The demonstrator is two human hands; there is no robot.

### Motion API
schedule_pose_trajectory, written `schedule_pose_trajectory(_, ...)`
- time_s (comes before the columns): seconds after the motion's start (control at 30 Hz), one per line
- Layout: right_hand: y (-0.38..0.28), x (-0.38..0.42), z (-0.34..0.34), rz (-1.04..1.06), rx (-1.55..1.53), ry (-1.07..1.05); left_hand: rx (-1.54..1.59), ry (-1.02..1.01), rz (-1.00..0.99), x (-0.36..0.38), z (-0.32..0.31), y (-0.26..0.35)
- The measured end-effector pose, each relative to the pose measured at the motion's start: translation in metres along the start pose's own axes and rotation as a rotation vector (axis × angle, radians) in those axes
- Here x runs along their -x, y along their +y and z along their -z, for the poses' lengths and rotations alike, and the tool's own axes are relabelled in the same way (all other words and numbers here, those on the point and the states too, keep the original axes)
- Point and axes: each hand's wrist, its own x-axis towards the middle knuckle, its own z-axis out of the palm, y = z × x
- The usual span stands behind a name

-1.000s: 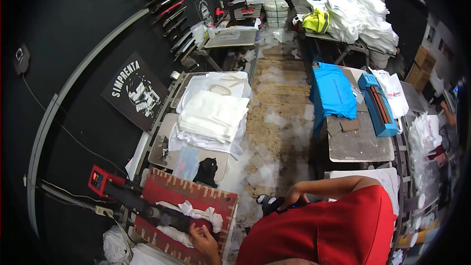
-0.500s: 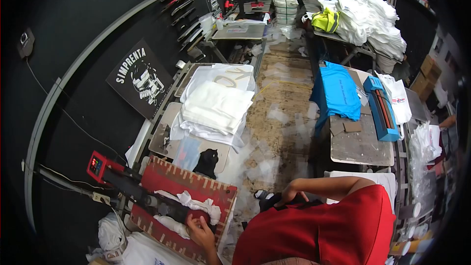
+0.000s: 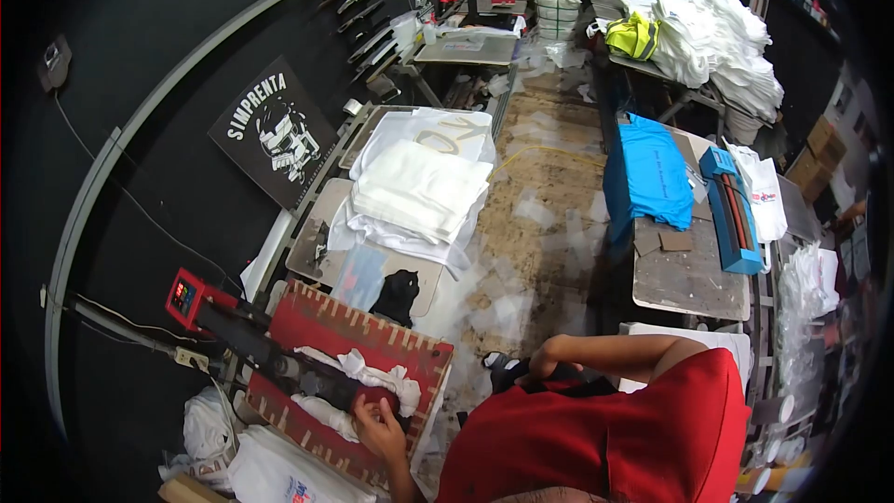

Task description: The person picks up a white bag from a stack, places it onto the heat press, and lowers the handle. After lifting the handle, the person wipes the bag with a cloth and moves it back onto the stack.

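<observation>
My left hand (image 3: 379, 428) rests with curled fingers on the dark red knob (image 3: 374, 401) at the front of a heat press. The press has a red plate (image 3: 349, 321) with tan strips along its edges. White cloth (image 3: 382, 375) is bunched on both sides of the knob. A red control box with a lit display (image 3: 188, 298) stands at the back of the press arm. My right hand (image 3: 543, 365) is bent in at my waist against dark cloth, its fingers mostly hidden.
Folded white fabric (image 3: 419, 188) lies on a platen beyond the press, beside a black cloth (image 3: 399, 295). Across the aisle are a blue shirt (image 3: 655, 172) and a blue device with rollers (image 3: 730, 210). White garments (image 3: 717, 47) are heaped at the back right. A hanging "SIMPRENTA" sign (image 3: 275, 133) marks the left wall.
The view has shifted slightly, so the room appears a little further right. My left hand remains at the knob and my right hand at my waist.
</observation>
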Motion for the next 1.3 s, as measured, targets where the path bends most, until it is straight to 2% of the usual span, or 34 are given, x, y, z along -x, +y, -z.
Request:
schedule_pose_trajectory(0.3,-0.002,-0.004,0.0,-0.017,-0.023,0.033,0.008,-0.012,0.028,-0.003,-0.001,-0.002)
schedule_pose_trajectory(0.37,-0.003,-0.003,0.002,-0.074,-0.213,0.045,-0.045,0.054,-0.053,-0.002,-0.007,-0.014)
schedule_pose_trajectory(0.4,-0.003,0.034,0.01,0.149,0.004,0.181,-0.005,0.065,-0.034,-0.006,-0.007,-0.006)
schedule_pose_trajectory(0.43,0.0,0.002,0.012,-0.053,-0.192,0.115,0.018,0.054,-0.026,-0.007,-0.006,-0.002)
schedule_pose_trajectory(0.47,0.041,-0.094,0.012,0.166,0.116,-0.004,-0.023,0.056,-0.078,-0.005,-0.008,-0.011)
schedule_pose_trajectory(0.5,0.002,-0.012,0.009,-0.025,-0.13,0.098,-0.038,0.029,-0.043,-0.003,-0.005,-0.008)
schedule_pose_trajectory(0.53,0.001,-0.011,0.01,-0.051,-0.16,0.116,-0.036,0.051,-0.046,-0.001,-0.007,-0.009)
schedule_pose_trajectory(0.57,0.008,-0.019,0.01,0.007,-0.188,0.138,-0.018,0.018,-0.023,-0.001,-0.006,-0.009)
schedule_pose_trajectory(0.63,0.021,-0.035,0.022,0.025,-0.242,-0.005,-0.022,-0.006,-0.002,-0.002,-0.009,-0.009)
schedule_pose_trajectory(0.77,0.05,-0.058,0.039,-0.043,-0.365,0.025,-0.081,-0.014,-0.007,-0.003,-0.011,-0.014)
schedule_pose_trajectory(0.83,0.073,-0.081,0.037,0.146,-0.402,0.191,-0.097,-0.024,-0.014,-0.002,-0.01,-0.014)
schedule_pose_trajectory(0.87,0.084,-0.095,0.031,0.147,-0.408,0.187,-0.088,-0.031,-0.002,-0.002,-0.01,-0.013)
schedule_pose_trajectory(0.93,0.094,-0.108,0.025,0.328,-0.447,0.148,-0.078,-0.04,0.012,-0.002,-0.012,-0.011)
schedule_pose_trajectory(0.97,0.094,-0.105,0.021,0.326,-0.447,0.145,-0.076,-0.05,0.018,-0.003,-0.011,-0.01)
schedule_pose_trajectory(1.03,0.088,-0.091,0.008,0.377,-0.739,0.164,-0.077,-0.056,0.029,-0.003,-0.01,-0.008)
schedule_pose_trajectory(1.07,0.088,-0.1,0.003,0.377,-0.734,0.161,-0.077,-0.055,0.028,-0.003,-0.01,-0.009)
schedule_pose_trajectory(1.13,0.089,-0.122,-0.009,0.537,-0.853,0.338,-0.075,-0.051,0.029,-0.004,-0.011,-0.009)
schedule_pose_trajectory(1.17,0.088,-0.125,-0.011,0.568,-1.052,0.27,-0.077,-0.053,0.028,-0.004,-0.011,-0.01)
schedule_pose_trajectory(1.3,0.088,-0.099,-0.02,0.516,-1.228,0.227,-0.098,-0.052,0.039,-0.005,-0.01,-0.006)
